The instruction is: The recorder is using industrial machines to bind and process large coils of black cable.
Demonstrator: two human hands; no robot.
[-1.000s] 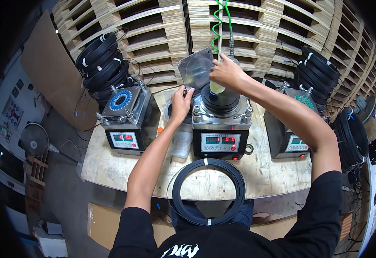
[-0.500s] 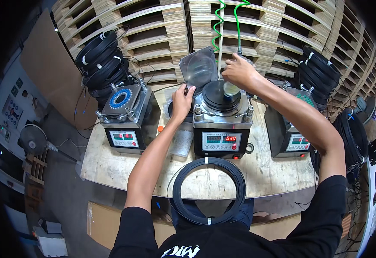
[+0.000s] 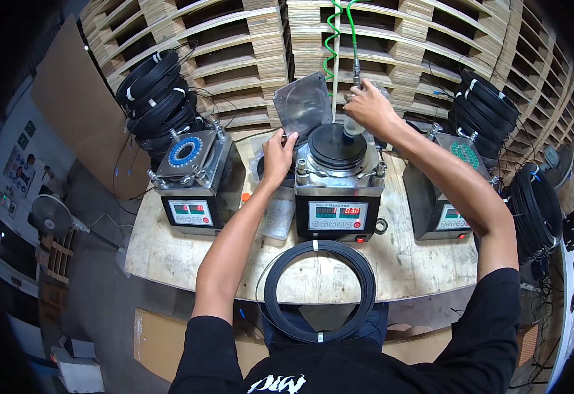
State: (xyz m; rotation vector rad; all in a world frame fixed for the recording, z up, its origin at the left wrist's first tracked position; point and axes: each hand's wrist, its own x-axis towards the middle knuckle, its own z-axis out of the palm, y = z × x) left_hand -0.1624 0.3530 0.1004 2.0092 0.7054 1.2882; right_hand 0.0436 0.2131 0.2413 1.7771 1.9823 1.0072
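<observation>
A grey machine [image 3: 337,203] with a red digital readout stands at the middle of the wooden table [image 3: 168,256]. On its top lies a round black disc [image 3: 336,146]. My left hand [image 3: 277,156] rests at the machine's left top corner, touching the lower edge of a grey metal plate [image 3: 302,105] that leans upright behind it. My right hand [image 3: 369,107] is shut on a metal nozzle fed by a green coiled hose [image 3: 329,39], held over the disc's far right edge. A coil of black cable [image 3: 319,289] lies at the table's front edge.
Two similar machines flank the middle one, the left one [image 3: 193,177] with a blue ring on top, the right one [image 3: 444,197] with a green top. Bundles of black cable coils hang at left [image 3: 155,98] and right [image 3: 487,111]. Wooden pallets [image 3: 234,46] stand behind.
My right hand has lifted from the disc and moved right and back, taking hold of the hose nozzle. My left hand stays at the machine's left corner. The readout has changed.
</observation>
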